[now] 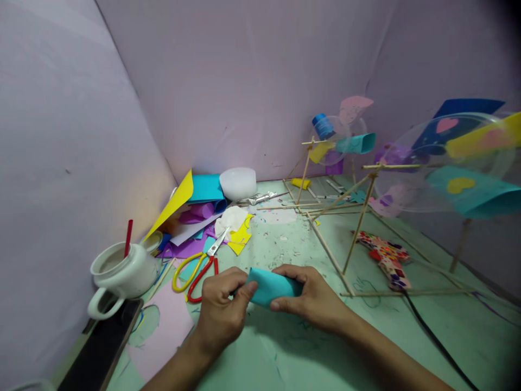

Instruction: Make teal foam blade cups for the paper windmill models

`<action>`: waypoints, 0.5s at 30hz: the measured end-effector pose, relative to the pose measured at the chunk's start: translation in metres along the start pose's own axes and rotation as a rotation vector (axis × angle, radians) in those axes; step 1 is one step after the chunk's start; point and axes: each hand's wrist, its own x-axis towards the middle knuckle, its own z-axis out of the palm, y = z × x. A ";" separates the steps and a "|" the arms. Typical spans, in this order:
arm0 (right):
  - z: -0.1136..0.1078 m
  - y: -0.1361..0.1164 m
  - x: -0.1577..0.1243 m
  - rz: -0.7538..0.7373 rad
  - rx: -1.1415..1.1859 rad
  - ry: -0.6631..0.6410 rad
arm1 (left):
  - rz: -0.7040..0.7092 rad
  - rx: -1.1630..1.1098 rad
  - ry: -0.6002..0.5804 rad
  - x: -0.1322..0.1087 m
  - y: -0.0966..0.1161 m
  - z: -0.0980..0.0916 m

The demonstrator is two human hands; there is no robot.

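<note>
Between my two hands is a piece of turquoise paper, bent over into a rolled or folded shape above the table. My left hand pinches its left end between thumb and fingers. From the other side my right hand grips it, thumb along the lower front and fingers on top. The fingers partly cover both ends of the paper. Just beyond my left hand lie scissors with one yellow and one red handle loop, blades pointing away.
Left stand a white teapot-like mug and a dark phone-like slab. Paper scraps and a white cup lie behind. Right are stick frames bearing paper-bladed wheels, and a patterned glue-gun-shaped thing with a black cord.
</note>
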 end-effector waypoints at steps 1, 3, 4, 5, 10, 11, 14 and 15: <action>0.000 0.000 0.000 0.001 0.001 0.010 | -0.019 -0.001 0.033 -0.001 -0.001 0.000; -0.002 0.001 0.001 0.013 0.026 0.063 | -0.126 -0.048 0.094 -0.001 -0.004 0.001; -0.003 0.002 0.001 0.022 0.064 0.096 | -0.210 -0.095 0.119 -0.001 -0.006 0.002; -0.004 0.003 0.001 0.031 0.116 0.127 | -0.299 -0.156 0.139 0.000 -0.009 0.002; -0.010 0.004 0.002 0.014 0.289 0.206 | -0.558 -0.453 0.068 0.006 -0.021 0.004; -0.011 0.004 0.002 0.004 0.293 0.219 | -0.555 -0.488 0.058 0.007 -0.022 0.004; -0.017 0.007 0.004 -0.018 0.308 0.229 | -0.493 -0.578 0.066 0.007 -0.021 0.004; -0.020 0.009 0.005 -0.021 0.310 0.218 | -0.473 -0.602 0.054 0.007 -0.020 0.004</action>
